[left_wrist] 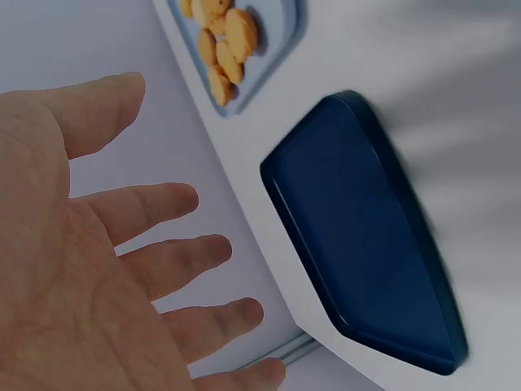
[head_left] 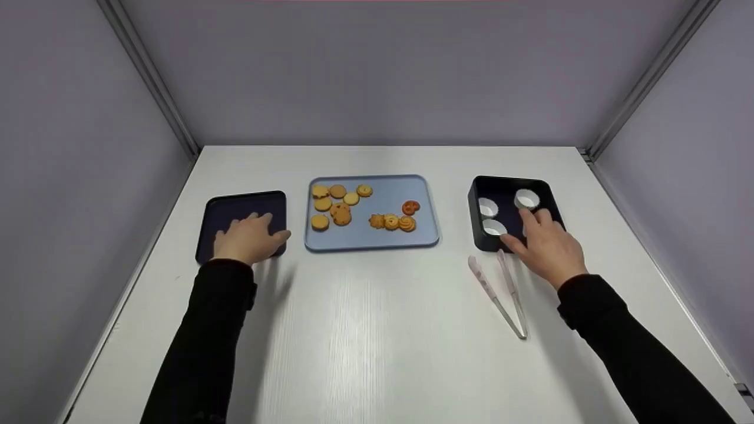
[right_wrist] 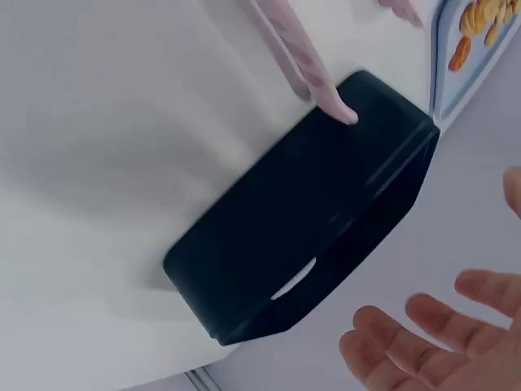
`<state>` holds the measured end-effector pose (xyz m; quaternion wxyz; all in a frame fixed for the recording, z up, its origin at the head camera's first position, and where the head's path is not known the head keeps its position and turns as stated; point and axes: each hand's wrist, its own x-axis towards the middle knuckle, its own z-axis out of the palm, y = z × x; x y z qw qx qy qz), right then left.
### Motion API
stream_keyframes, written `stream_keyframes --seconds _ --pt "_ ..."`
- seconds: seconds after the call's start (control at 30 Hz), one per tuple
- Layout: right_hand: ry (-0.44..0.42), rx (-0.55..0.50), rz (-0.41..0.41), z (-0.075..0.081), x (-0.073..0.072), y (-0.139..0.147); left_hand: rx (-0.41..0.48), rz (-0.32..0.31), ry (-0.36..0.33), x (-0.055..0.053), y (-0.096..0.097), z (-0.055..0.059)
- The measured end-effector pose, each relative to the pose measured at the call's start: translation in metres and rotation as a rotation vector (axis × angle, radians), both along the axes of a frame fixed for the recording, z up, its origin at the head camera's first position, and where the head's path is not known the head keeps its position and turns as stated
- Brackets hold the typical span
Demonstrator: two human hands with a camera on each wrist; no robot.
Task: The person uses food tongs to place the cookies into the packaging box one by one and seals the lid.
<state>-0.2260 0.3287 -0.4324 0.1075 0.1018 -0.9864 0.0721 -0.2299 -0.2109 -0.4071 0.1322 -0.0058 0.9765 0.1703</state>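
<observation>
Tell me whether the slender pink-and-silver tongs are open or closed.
Open: the tongs lie with their pink ends spread apart in a V.

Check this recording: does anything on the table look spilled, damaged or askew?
Nothing looks spilled or damaged: the cookies lie on the blue tray. Only the tongs look slightly askew, lying slanted with one tip close by the dark box; whether they touch is unclear.

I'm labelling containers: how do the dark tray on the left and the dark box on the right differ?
The dark tray is shallow, while the dark box has taller walls. The box holds white cups; the tray shows none. Both are dark and have rounded corners.
</observation>
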Motion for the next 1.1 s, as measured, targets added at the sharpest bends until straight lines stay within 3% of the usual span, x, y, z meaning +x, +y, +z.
stream_keyframes --seconds 0.27,0.5,0.73,0.93,1.1 --pt "0.03 0.052 -0.047 -0.026 0.032 -0.007 0.018 -0.008 0.011 0.002 0.011 0.004" --pt "0.121 0.072 -0.035 -0.049 0.046 -0.012 0.011 -0.025 0.017 0.004 0.017 0.004" --pt "0.02 0.064 -0.082 -0.056 0.051 -0.019 0.011 -0.044 0.03 0.005 0.021 0.003" --pt "0.06 0.094 -0.062 -0.067 0.053 -0.025 0.005 -0.056 0.034 0.005 0.025 0.002" --pt "-0.086 0.072 -0.088 -0.074 0.052 -0.025 0.007 -0.063 0.02 0.003 0.029 0.003"
